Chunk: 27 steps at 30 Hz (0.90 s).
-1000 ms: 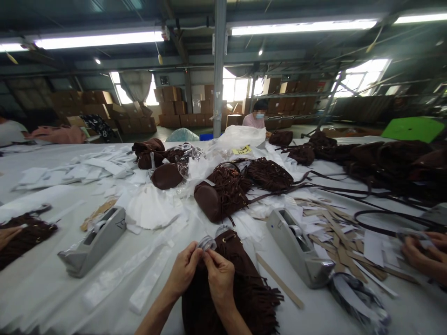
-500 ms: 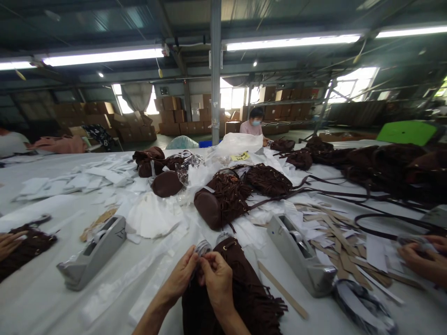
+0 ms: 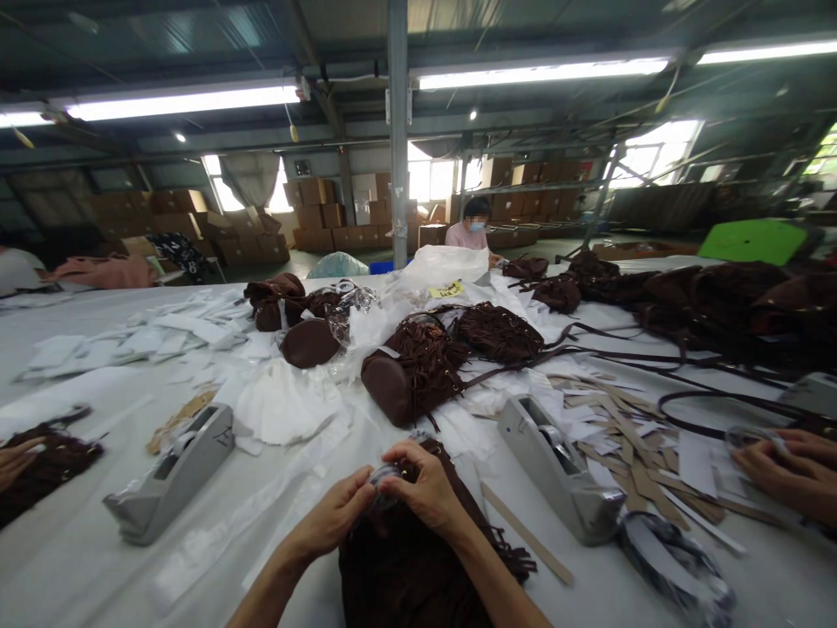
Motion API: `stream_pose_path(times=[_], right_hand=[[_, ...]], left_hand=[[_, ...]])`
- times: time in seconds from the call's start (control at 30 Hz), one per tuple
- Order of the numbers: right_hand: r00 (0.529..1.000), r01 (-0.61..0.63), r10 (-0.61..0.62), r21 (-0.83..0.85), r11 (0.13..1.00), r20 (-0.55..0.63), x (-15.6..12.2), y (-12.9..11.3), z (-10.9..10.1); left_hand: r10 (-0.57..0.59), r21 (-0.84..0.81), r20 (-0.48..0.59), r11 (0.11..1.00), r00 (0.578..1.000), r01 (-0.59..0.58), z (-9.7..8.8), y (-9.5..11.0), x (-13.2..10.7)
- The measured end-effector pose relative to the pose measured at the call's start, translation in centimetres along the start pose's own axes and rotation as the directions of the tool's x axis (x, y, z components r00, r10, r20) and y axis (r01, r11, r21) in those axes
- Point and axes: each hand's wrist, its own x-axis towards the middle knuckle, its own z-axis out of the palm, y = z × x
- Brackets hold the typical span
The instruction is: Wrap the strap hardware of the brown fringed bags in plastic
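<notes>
A dark brown fringed bag [image 3: 405, 576] lies on the table right in front of me, its tassels spread to the right. Over its upper end, my left hand [image 3: 340, 510] is closed on a strap wrapped in shiny clear plastic [image 3: 384, 476]. My right hand [image 3: 428, 488] grips the same wrapped piece from the other side, thumb and fingers curled about it. Between my fingers, part of the wrapping is hidden. To the right of the bag lies a tan card strip [image 3: 527, 534]. Grey tape dispensers stand on the left [image 3: 171, 475] and right [image 3: 561, 471].
More brown bags [image 3: 415, 371] and white paper lie farther back. Card strips [image 3: 634, 471] and a plastic-wrapped strap coil [image 3: 677, 567] are on the right. Co-workers' hands [image 3: 788, 471] work at the right edge and at the left edge [image 3: 17, 462]. Another person [image 3: 469, 228] sits across the table.
My right hand has turned and lifted its fingers over the wrapped strap, its forearm swinging to the right. My left hand stays on the strap. The view has shifted slightly.
</notes>
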Motion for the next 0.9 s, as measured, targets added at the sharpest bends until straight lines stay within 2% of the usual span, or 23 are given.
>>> stream_pose_path(times=[0.07, 0.23, 0.33, 0.5, 0.6, 0.9], right_hand=[[0.999, -0.022, 0.021, 0.022, 1.0, 0.037, -0.1, -0.1, -0.2], [0.976, -0.184, 0.167, 0.122, 0.975, 0.138, -0.5, -0.3, -0.5], [0.978, -0.197, 0.185, 0.132, 0.972, 0.1, -0.9, -0.2, -0.2], [0.972, -0.236, 0.236, 0.151, 0.96, 0.021, -1.3, 0.5, 0.4], [0.962, -0.272, 0.275, 0.14, 0.952, 0.001, -1.3, 1.0, 0.4], [0.974, -0.217, 0.218, -0.023, 0.976, 0.066, -1.3, 0.2, -0.1]], left_hand=[[-0.005, -0.008, 0.037, 1.0, 0.999, 0.005, 0.0, 0.1, -0.1], [-0.003, -0.076, 0.117, 0.997, 0.993, 0.012, 0.2, 0.6, -0.2], [0.011, -0.079, 0.12, 0.997, 0.993, -0.002, 0.2, 0.8, -0.1], [0.125, -0.01, 0.112, 0.992, 0.986, -0.125, -0.2, 0.8, 0.4], [0.127, -0.004, 0.122, 0.992, 0.984, -0.128, -0.4, 0.7, 0.5], [0.108, 0.035, 0.149, 0.993, 0.983, -0.114, -0.9, 0.7, 0.2]])
